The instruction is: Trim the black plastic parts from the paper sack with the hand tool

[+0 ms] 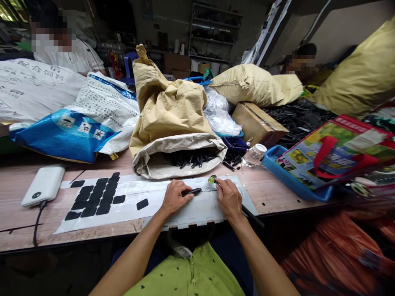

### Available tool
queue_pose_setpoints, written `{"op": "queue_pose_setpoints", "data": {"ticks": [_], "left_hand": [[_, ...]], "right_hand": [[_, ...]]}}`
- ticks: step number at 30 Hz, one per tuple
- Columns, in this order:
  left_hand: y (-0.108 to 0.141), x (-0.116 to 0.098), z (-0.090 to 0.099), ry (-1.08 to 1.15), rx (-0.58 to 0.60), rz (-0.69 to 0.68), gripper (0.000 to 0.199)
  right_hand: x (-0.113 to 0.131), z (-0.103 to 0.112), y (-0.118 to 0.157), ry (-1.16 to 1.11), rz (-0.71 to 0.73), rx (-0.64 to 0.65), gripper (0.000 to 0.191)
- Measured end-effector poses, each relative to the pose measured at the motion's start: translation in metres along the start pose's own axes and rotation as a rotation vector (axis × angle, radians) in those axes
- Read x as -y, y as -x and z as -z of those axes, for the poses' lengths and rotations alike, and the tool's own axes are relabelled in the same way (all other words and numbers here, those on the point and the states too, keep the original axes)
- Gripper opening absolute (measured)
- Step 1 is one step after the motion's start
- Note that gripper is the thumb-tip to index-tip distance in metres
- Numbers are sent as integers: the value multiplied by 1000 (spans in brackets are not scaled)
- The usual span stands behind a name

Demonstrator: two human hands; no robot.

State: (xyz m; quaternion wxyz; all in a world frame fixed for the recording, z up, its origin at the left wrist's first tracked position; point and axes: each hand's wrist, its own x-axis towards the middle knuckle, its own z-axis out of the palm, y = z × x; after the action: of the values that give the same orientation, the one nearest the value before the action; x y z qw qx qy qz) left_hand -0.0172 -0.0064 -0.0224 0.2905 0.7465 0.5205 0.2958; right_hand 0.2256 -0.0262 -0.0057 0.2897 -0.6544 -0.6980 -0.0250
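My left hand (175, 198) has its fingers closed on a short black pen-like tube (194, 191), which lies just above the board and points right. Facing it, my right hand (230, 200) grips a tool with a rounded yellow-green end (211, 179). A dark bar (253, 216) sticks out below that hand; whether it is the tool's handle I cannot tell. Both hands are over a pale grey board (194, 216) at the table's front edge. Behind them, an open cloth sack (173, 111) lies with its mouth towards me, and several similar black pieces (194, 158) show inside.
Black rounded-square pads (92, 197) lie on a white sheet at left, beside a white power bank (45, 185) with a cable. A clear jar (254, 154), a blue tray (296, 176) and a printed bag (336, 152) stand at right. Two people sit across the table.
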Motion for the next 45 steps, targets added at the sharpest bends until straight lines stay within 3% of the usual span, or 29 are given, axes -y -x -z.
{"op": "queue_pose_setpoints", "data": {"ticks": [10, 22, 30, 34, 38, 41, 45], "left_hand": [[0, 0, 4, -13, 57, -22, 28], [2, -5, 4, -60, 60, 12, 38], [4, -12, 6, -80, 53, -37, 38], [33, -39, 14, 79, 149, -106, 37], [83, -59, 9, 282, 492, 22, 37], [111, -47, -14, 261, 597, 182, 37], [123, -22, -41, 120, 555, 354, 42]], "right_hand": [[-15, -25, -10, 131, 35, -11, 27], [-14, -27, -9, 181, 27, -13, 24], [-14, -28, -11, 187, 6, 9, 25], [-14, -28, -12, 185, 4, 12, 25], [-15, -29, -11, 190, 5, 11, 25], [-15, -30, -11, 192, 5, 9, 25], [-14, -29, -11, 193, 3, 13, 25]]}}
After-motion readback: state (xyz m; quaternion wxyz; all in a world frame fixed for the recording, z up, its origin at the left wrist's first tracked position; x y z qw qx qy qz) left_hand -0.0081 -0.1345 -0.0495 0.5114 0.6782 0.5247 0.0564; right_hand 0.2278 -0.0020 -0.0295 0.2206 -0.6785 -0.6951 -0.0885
